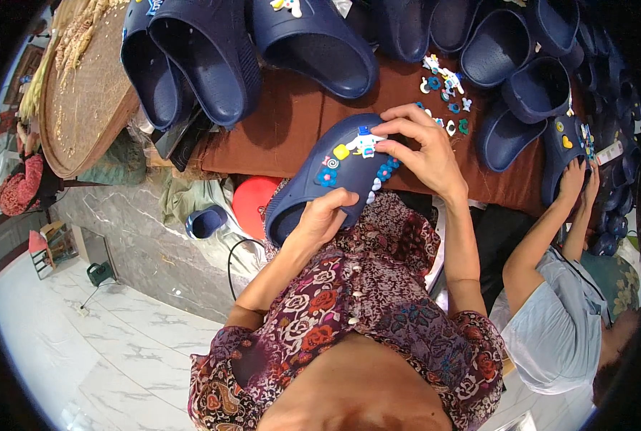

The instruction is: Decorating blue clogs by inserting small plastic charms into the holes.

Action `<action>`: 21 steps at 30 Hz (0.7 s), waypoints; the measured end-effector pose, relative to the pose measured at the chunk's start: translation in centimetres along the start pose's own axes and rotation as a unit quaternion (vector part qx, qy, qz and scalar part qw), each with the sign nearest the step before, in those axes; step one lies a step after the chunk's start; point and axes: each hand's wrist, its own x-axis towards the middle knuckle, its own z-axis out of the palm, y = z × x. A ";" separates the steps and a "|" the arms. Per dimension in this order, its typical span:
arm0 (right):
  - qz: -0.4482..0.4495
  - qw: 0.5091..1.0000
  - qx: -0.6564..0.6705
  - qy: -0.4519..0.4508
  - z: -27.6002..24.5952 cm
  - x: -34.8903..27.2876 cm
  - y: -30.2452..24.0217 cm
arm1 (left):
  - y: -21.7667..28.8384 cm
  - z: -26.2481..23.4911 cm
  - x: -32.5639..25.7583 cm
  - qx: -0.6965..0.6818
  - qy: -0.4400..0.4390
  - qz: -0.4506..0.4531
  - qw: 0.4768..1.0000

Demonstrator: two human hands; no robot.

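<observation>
My left hand grips a navy blue clog near its heel opening, thumb on top and the other fingers underneath. The clog is tilted, its toe pointing away to the upper right. On its upper sit a yellow charm, a swirl charm and a blue flower charm. My right hand is at the toe, with thumb and fingertips closed on the edge of a white and blue figure charm. More blue flower charms show along the clog's right side.
Loose charms lie on the brown tablecloth. Several navy clogs line the far side. At right a co-worker's hands touch another decorated clog. A round woven tray stands at left, near a red stool.
</observation>
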 end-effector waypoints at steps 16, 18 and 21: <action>0.008 1.000 0.015 -0.014 -0.2 0.7 0.6 | 0.4 -0.4 0.5 -0.031 -0.012 -0.023 0.999; 0.027 0.999 0.035 0.002 -0.4 0.4 1.0 | 0.6 -0.3 0.6 -0.049 -0.004 -0.027 0.998; 0.040 0.997 0.056 0.039 -0.4 -0.4 1.1 | 1.0 -0.3 0.7 -0.059 -0.024 -0.029 0.998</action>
